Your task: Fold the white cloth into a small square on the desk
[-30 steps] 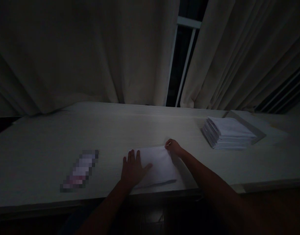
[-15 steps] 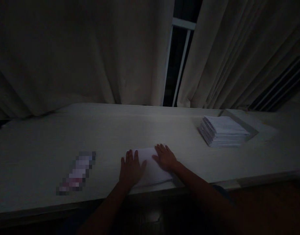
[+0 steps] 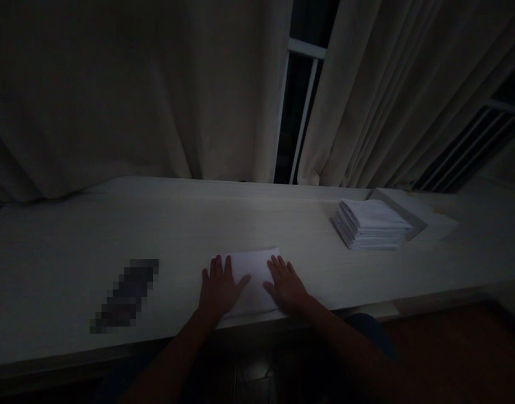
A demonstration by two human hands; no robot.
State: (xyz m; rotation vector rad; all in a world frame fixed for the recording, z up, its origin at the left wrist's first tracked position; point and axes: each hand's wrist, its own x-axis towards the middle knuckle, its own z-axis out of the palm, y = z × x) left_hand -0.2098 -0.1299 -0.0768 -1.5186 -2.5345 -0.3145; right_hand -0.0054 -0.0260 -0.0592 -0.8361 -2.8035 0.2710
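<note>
A white folded cloth [image 3: 254,289] lies flat near the front edge of the pale table; in this dim light I cannot make out its layers. Flat on its left side rests my left hand [image 3: 220,287], fingers spread and thumb pointing inward. My right hand [image 3: 286,285] presses on the right side of the cloth with its fingers stretched out. Neither hand grips anything. The middle of the cloth shows between the two thumbs, and its side edges are partly hidden under my palms.
A neat stack of folded white cloths [image 3: 373,224] stands at the right, against a white box-like block [image 3: 417,213]. To the left lies a pixelated, blurred object [image 3: 125,294]. Beige curtains [image 3: 224,95] hang behind the table [image 3: 173,224], with a dark window gap between them.
My right hand has slid a little toward the front edge along the cloth's right side. The whole view has shifted slightly. The blurred object has turned from bright to dark.
</note>
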